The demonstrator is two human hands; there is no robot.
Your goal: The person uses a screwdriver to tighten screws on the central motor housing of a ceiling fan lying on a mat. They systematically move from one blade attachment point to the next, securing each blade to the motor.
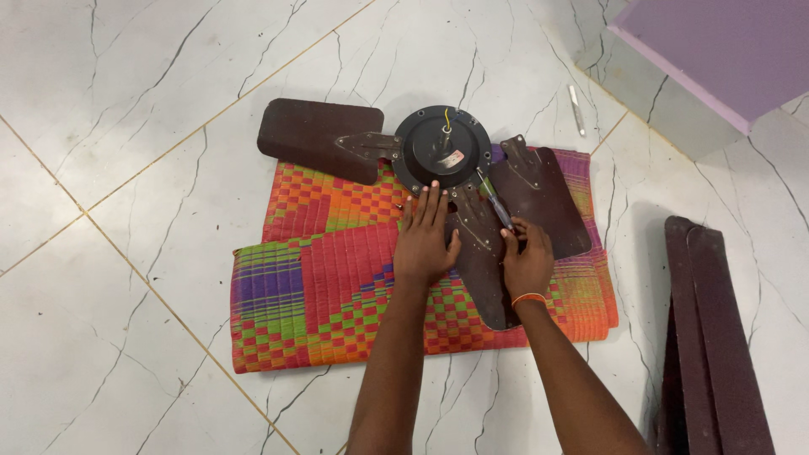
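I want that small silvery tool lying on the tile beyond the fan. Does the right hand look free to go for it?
Probably not as things stand: the right hand holds a screwdriver at the fan blade; the silvery tool lies beyond, path uncluttered.

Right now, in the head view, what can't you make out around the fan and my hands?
- Screwdriver tip: too small to tell whether it sits in a screw on the fan hub.
- Right hand grip: fingers cover the handle end.
- Near blade: partly under left hand.
- Dark boards: cut off by the bottom edge.
- Small tool on the floor: too small to identify.
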